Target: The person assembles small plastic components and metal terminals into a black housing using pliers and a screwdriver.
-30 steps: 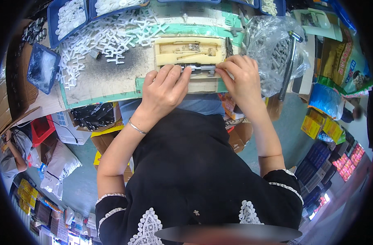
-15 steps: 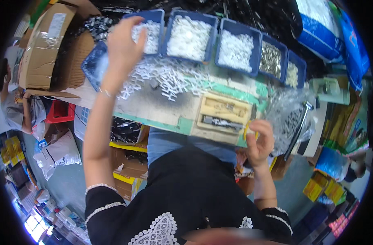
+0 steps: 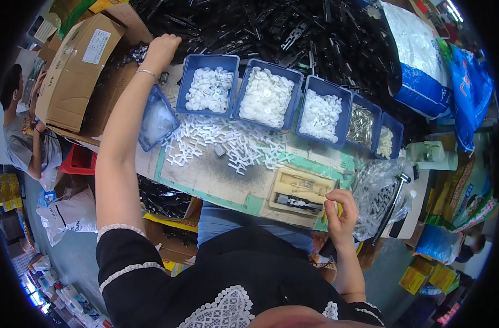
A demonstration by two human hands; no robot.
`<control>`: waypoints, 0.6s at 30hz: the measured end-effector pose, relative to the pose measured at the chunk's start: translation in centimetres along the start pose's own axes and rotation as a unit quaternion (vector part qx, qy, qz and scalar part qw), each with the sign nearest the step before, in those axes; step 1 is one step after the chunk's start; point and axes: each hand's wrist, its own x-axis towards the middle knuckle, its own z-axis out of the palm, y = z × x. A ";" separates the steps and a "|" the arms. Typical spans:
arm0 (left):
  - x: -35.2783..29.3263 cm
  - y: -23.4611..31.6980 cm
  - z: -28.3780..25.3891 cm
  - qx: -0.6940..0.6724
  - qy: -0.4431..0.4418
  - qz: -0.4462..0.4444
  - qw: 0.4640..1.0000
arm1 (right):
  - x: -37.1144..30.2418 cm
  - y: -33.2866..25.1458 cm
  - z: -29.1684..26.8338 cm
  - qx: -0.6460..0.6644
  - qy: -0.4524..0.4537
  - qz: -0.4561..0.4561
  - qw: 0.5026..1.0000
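My left hand [image 3: 163,50] reaches to the far left edge of a heap of black plastic parts [image 3: 249,24]. Its fingers are bent and close together; anything at their tips is hidden. Near the front edge, my right hand [image 3: 341,216] is closed in a pinch, with a thin yellow thing showing at its fingers. Just left of it sits a cream-coloured fixture block [image 3: 307,185], with a black-and-metal part [image 3: 297,203] lying in its front slot. Loose white Y-shaped pieces [image 3: 238,143] are spread behind the block, to the left.
Blue bins of white discs [image 3: 267,98], small white pieces [image 3: 319,116] and metal pins [image 3: 361,124] stand in a row. A cardboard box [image 3: 80,76] is at left. A clear bag of dark parts [image 3: 378,199] and a hammer-like tool [image 3: 394,202] lie at right. A person [image 3: 25,131] sits far left.
My left hand has moved from above the leftmost bins out to the black heap. The view has tilted, showing more of the far heap. My right hand stays beside the block, still pinched.
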 end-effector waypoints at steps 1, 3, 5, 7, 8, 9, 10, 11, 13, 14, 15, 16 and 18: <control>0.0 0.8 -0.9 -0.001 0.001 0.003 1.000 | 0.1 0.0 -0.2 -0.002 -0.004 0.001 1.000; -0.2 3.2 -4.7 -0.166 0.161 -0.114 0.966 | 0.6 -0.2 0.0 -0.003 -0.006 0.005 1.000; -0.6 5.5 -8.5 -0.347 0.141 -0.197 0.906 | 1.9 -0.4 0.2 0.017 -0.016 0.033 0.999; -1.9 9.5 -11.2 -0.618 0.068 -0.231 0.749 | 3.7 -1.0 0.8 0.006 -0.033 0.005 0.999; -2.4 13.0 -14.4 -0.692 0.041 -0.215 0.688 | 4.7 -1.6 1.2 0.000 -0.038 -0.003 0.999; -3.6 15.4 -16.0 -0.763 -0.005 -0.202 0.614 | 6.0 -2.6 1.7 0.004 -0.038 -0.026 0.999; -4.8 17.3 -16.7 -0.809 -0.060 -0.189 0.553 | 7.0 -3.4 2.4 0.008 -0.039 -0.048 0.998; -6.0 19.7 -17.7 -0.846 -0.089 -0.205 0.483 | 7.6 -3.1 3.3 0.040 -0.038 -0.058 0.997; -8.1 23.3 -17.5 -0.876 -0.128 -0.234 0.402 | 8.2 -4.1 4.6 0.117 -0.052 -0.031 0.991; -8.8 25.0 -18.0 -0.886 -0.121 -0.239 0.379 | 8.1 -4.1 4.3 0.162 -0.107 0.037 0.980; -9.4 26.5 -18.4 -0.895 -0.115 -0.244 0.355 | 7.7 -4.1 4.0 0.207 -0.160 0.106 0.959; -10.0 27.7 -18.5 -0.886 -0.114 -0.266 0.361 | 6.8 -4.1 3.7 0.193 -0.126 0.099 0.968; -11.3 29.5 -18.9 -0.815 0.005 -0.268 0.513 | 4.9 -3.3 2.1 0.196 -0.151 0.172 0.953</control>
